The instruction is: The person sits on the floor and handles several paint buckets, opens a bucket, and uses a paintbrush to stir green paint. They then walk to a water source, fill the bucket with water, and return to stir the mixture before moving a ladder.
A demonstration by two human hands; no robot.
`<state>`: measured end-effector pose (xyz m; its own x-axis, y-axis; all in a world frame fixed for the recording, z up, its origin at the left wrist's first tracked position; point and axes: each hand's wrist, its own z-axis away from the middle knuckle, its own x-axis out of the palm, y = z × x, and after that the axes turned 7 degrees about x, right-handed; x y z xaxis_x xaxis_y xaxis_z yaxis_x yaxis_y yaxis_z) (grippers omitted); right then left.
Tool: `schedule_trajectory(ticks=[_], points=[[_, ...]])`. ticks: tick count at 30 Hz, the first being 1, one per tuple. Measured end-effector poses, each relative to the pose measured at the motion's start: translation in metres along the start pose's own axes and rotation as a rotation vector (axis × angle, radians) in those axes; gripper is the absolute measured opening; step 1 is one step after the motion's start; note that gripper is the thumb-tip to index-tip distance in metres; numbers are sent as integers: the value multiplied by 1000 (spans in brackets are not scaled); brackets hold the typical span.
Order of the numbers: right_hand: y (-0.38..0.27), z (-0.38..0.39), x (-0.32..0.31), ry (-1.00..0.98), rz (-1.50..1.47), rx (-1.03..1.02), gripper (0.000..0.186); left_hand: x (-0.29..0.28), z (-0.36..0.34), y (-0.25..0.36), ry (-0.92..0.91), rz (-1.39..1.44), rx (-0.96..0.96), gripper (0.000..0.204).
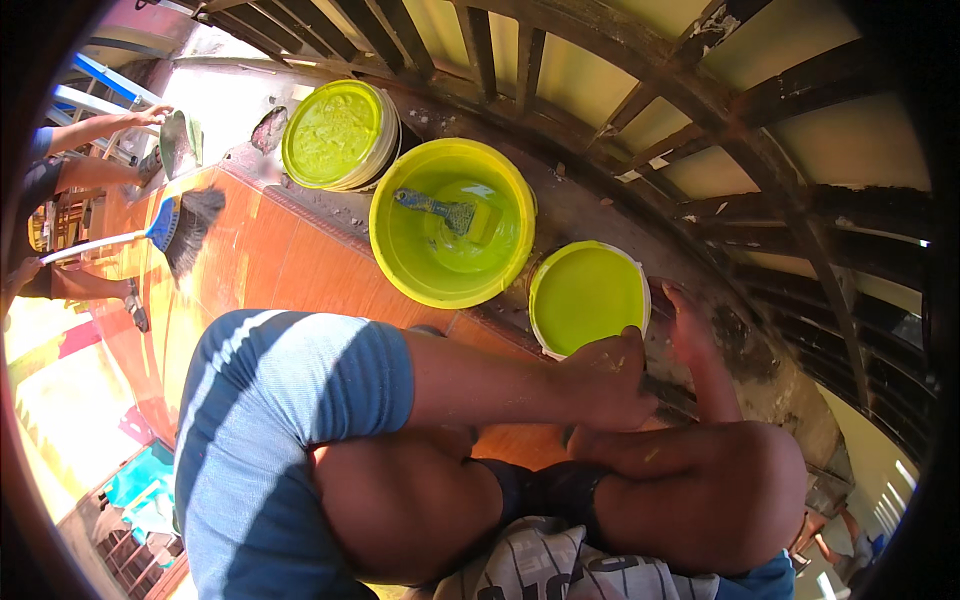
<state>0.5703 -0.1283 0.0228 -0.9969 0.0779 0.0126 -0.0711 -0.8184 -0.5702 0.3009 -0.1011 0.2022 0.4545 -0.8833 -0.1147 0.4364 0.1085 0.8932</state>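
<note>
Left: blue broom (176, 232), orange floor (318, 258). Right: dark barred railing (755, 150).

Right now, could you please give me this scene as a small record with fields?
Left hand: at the near rim of a round white bucket holding lime-green paint
Right hand: beside the bucket's right side; contact unclear
Middle container: large round yellow-green tub, with a blue-speckled, brush-like tool inside
Far container: round whitish bucket with lime-green top
Nearby, left: another person's hand on a blue-headed broom with dark bristles
Floor: orange tiles
</note>
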Motion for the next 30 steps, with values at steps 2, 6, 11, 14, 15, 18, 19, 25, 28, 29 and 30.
schedule_trajectory(ticks=[2, 6, 11, 14, 15, 18, 19, 25, 28, 29, 30], points=[[-39, 22, 5, 49, 179, -138, 38, -3, 3, 0, -48, 18, -39, 77], [-143, 83, 44, -125, 319, -367, 34, -13, 17, -1, -146, -124, 58, 94], [-223, 126, 136, -454, 804, -422, 33, -7, 42, 0, -220, -363, 48, 98], [-238, 88, 214, -591, 1313, -610, 39, 0, 71, 4, -170, -701, 92, 82], [-234, 70, 243, -529, 1448, -473, 42, -3, 78, 6, -263, -640, 117, 76], [-212, 17, 322, -418, 1648, -246, 44, -27, 89, 12, -669, -503, 96, 53], [-204, 1, 342, -417, 1646, -274, 44, -31, 97, 14, -682, -525, 100, 46], [-148, -59, 390, -146, 1431, -499, 42, -48, 134, 12, -509, -461, 11, 31], [-140, -58, 385, -106, 1356, -588, 42, -49, 143, 3, -476, -391, -46, 33], [-141, -52, 379, -124, 1335, -600, 42, -50, 142, 1, -487, -368, -75, 34], [-145, -45, 372, -126, 1324, -595, 42, -51, 142, -1, -552, -443, -51, 35]])
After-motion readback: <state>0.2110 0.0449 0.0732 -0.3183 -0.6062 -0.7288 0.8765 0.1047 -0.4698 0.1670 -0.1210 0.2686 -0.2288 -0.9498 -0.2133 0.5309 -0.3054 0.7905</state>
